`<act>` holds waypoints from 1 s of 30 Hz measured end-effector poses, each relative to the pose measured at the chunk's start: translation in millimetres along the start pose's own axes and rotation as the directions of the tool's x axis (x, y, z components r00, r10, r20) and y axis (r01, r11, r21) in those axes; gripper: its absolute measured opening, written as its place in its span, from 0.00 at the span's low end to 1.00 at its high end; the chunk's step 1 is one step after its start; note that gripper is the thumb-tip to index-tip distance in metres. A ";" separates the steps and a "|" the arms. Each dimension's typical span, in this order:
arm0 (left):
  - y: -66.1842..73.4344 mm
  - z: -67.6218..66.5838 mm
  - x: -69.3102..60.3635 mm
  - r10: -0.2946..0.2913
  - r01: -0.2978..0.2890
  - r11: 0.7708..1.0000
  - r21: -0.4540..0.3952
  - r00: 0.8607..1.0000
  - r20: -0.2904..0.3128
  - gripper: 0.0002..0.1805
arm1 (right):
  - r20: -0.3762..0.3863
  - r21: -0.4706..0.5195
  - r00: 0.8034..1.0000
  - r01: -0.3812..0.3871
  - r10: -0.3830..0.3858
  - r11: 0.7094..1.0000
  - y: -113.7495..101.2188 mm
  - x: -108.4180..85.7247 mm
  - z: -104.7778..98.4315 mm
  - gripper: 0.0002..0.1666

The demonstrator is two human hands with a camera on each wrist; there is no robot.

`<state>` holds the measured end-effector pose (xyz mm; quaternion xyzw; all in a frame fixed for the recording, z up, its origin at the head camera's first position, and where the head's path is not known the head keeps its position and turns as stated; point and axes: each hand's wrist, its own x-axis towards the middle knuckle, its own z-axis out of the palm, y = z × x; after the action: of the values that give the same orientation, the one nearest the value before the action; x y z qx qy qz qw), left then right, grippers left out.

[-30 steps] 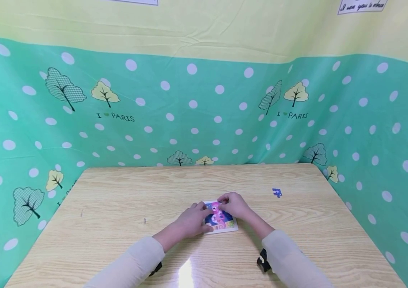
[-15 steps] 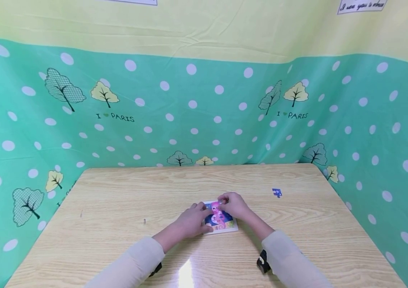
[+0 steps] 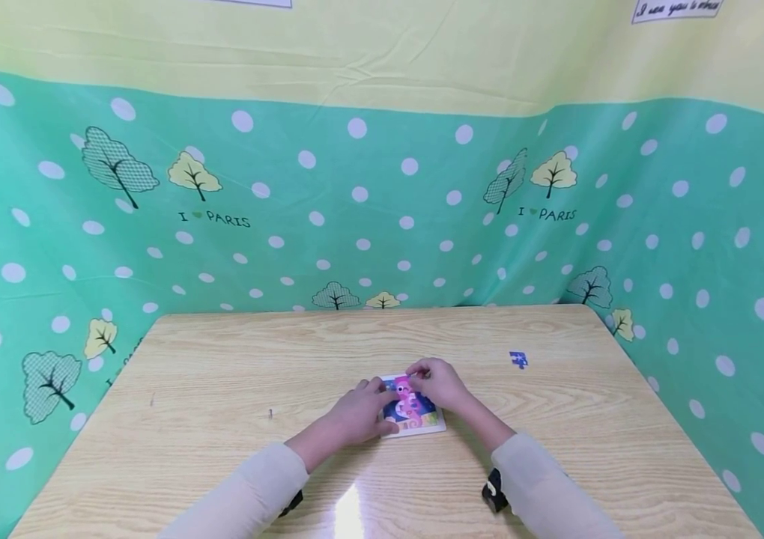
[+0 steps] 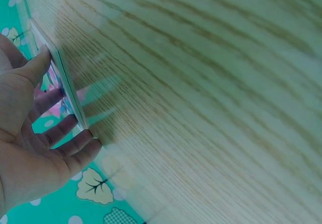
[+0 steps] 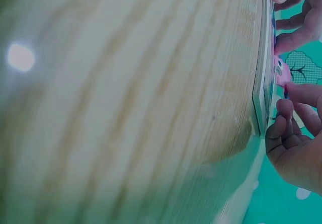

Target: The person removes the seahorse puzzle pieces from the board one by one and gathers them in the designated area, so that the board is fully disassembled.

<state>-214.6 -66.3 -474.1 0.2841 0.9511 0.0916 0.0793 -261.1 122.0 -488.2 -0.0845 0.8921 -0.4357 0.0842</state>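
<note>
A small jigsaw puzzle in a white frame (image 3: pixel 428 430) lies on the wooden table, showing a pink cartoon animal on dark blue. My left hand (image 3: pixel 358 414) rests on its left side, thumb and fairly straight fingers touching the frame in the left wrist view. At the upper right of the puzzle, my right hand (image 3: pixel 439 383) pinches a puzzle piece between thumb and fingertips. In the right wrist view a pink piece with an eye (image 5: pixel 280 70) stands raised above the board beside those fingertips. Fingers hide much of the held piece.
One loose blue puzzle piece (image 3: pixel 519 361) lies on the table (image 3: pixel 254 352) towards the back right. Black wrist devices, one of them a strapped camera (image 3: pixel 493 491), show under the sleeves. A green and yellow printed curtain (image 3: pixel 362 195) surrounds the table's back and sides.
Both hands stay almost in place. The pink part with the eye has shifted slightly under the right fingertips and shows more plainly now.
</note>
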 end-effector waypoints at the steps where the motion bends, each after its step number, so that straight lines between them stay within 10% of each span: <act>1: -0.1 0.2 0.1 0.000 0.000 1.000 -0.001 1.000 -0.001 0.33 | -0.002 0.004 1.000 0.002 -0.002 1.000 0.1 -0.1 -0.2 0.08; 30: -0.6 0.5 0.0 -0.030 0.031 0.998 -0.062 1.000 0.009 0.32 | -0.051 0.258 0.987 -0.135 0.153 0.957 7.4 -0.9 -31.2 0.11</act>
<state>-214.8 -66.7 -474.6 0.2673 0.9517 0.1188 0.0934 -267.8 150.5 -475.1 0.0077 0.8352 -0.5418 0.0944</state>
